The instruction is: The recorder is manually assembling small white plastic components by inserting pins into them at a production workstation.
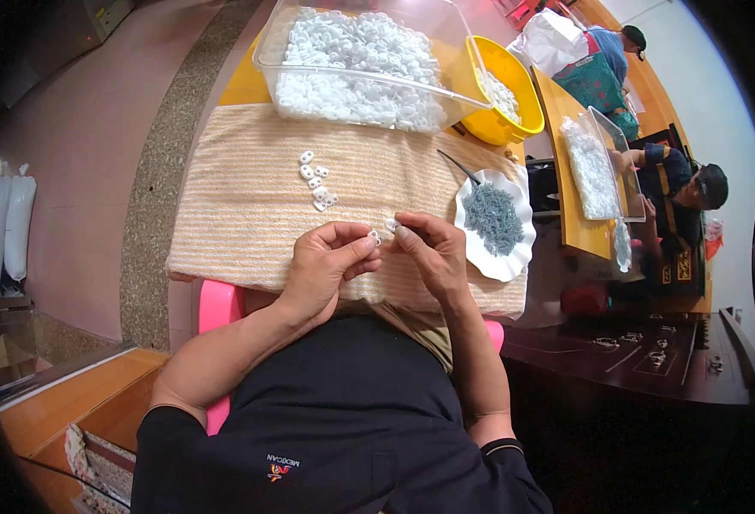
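Note:
My left hand [326, 264] is closed in a pinch on a small white plastic piece with round holes [376, 235]. Close beside it, my right hand [435, 257] pinches another small white oval piece [391, 224] between thumb and forefinger. Both hands are just above the near part of a striped towel [240, 197] that covers the table. Beyond them lies a loose cluster of several white holed pieces [317, 182]. To the right of my right hand, a white wavy-rimmed dish [514, 267] holds a heap of small grey-blue parts [493, 218].
At the table's far side stand a clear plastic bin [360, 98] full of white pieces and a yellow basin [527, 120]. A thin dark stick [456, 164] leans on the dish. Two people work at tables on the right, one with another clear bin [608, 137]. White bags [19, 227] stand left.

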### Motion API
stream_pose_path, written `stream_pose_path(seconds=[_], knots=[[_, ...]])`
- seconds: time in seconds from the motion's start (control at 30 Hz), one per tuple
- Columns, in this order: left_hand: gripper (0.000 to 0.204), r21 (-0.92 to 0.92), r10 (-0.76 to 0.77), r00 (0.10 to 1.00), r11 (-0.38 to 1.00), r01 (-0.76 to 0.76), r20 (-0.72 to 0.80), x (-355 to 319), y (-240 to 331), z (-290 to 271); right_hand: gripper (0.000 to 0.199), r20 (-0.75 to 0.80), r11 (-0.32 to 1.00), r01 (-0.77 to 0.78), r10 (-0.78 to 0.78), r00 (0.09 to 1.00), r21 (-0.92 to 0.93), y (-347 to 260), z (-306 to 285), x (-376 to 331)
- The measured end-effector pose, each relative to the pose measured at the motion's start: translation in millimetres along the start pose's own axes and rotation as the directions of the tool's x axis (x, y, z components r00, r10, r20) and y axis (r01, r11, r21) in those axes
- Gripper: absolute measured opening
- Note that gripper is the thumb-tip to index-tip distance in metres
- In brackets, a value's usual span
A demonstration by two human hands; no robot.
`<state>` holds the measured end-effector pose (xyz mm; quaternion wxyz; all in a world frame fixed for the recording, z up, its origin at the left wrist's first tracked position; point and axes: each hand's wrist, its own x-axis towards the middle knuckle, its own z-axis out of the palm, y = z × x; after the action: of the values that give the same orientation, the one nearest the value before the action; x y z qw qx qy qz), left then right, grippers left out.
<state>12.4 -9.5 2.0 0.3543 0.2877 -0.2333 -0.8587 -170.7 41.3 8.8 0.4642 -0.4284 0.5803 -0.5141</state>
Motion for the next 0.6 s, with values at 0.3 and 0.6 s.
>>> stream_pose_path(seconds=[0.3,0.6], knots=[[0.013,0.012,0.003,1.000,1.000,-0.003,-0.004,0.4,-1.0,-1.4,0.015,0.161,0.540,0.395,-0.429,0.889,-0.744,-10.7,-4.4,7.6],[0.012,0.014,-0.003,1.000,1.000,0.003,-0.011,0.5,-1.2,-1.4,0.009,0.249,0.375,0.415,-0.417,0.874,-0.829,-13.4,-2.4,6.1]])
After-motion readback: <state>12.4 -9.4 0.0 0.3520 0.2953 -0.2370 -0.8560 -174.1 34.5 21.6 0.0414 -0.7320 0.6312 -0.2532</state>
